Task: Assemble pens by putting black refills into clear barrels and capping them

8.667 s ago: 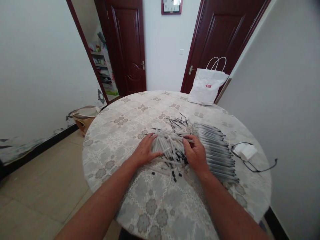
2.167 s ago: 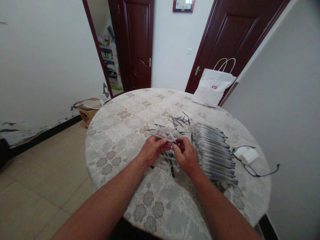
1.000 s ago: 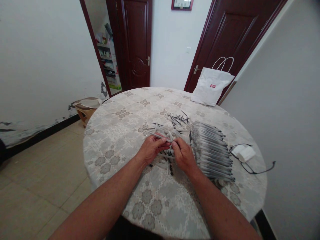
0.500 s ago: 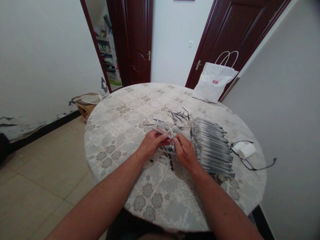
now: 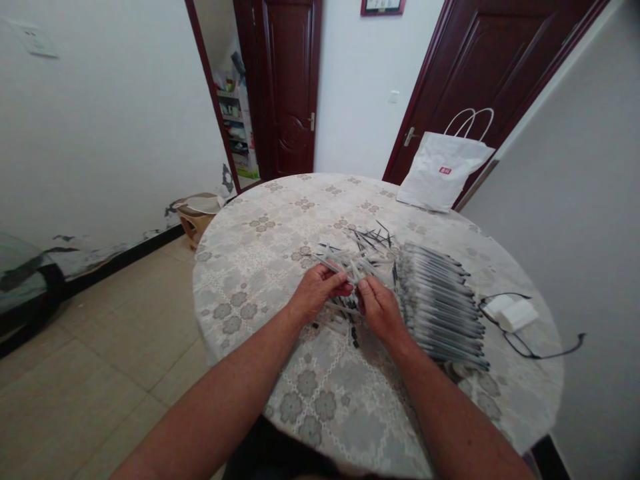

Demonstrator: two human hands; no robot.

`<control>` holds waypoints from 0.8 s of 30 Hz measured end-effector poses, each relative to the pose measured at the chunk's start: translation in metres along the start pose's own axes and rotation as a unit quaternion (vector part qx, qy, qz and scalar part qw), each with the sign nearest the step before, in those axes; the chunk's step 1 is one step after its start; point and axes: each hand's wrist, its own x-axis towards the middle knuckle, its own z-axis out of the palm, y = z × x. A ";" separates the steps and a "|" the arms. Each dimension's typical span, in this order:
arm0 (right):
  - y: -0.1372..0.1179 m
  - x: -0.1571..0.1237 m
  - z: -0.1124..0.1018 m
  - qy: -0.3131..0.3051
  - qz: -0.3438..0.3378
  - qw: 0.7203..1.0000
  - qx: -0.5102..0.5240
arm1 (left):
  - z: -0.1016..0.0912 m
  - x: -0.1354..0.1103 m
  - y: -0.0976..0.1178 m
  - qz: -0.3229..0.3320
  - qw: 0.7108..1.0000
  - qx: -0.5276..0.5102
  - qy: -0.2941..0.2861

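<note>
My left hand (image 5: 316, 291) is closed around a translucent pen barrel (image 5: 325, 263), which points away to the upper left. Close beside it, the fingertips of my right hand (image 5: 380, 308) are pinched together near the barrel's lower end; whatever is between them is too small to make out. Loose translucent barrels (image 5: 369, 267) lie under and behind both hands, partly hidden. Dark, thin refills (image 5: 373, 239) are scattered just beyond. Small black pen parts (image 5: 355, 337) lie below the hands. To the right is a neat stack of pens (image 5: 440, 300) laid side by side.
A patterned cloth covers the round table (image 5: 250, 260). Black-framed glasses (image 5: 520, 347) and a white roll (image 5: 519, 315) lie at the right. A white paper bag (image 5: 440, 170) stands at the back edge. Left of the table is a brown basket (image 5: 196, 223) on the floor.
The view has shifted, so everything appears further right and slightly lower. Both hands stay together over the pile, the left still holding the barrel; the right has moved little.
</note>
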 end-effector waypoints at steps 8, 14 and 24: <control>-0.006 0.000 -0.006 0.004 -0.091 0.995 -0.034 | 0.001 -0.005 0.013 0.017 0.990 0.137 -0.016; 0.002 0.002 -0.007 0.043 -0.069 0.995 -0.062 | -0.013 -0.031 0.051 0.051 0.943 0.329 0.008; 0.002 0.002 -0.009 0.067 -0.057 0.995 -0.046 | -0.044 -0.096 0.041 0.049 0.788 0.611 -0.058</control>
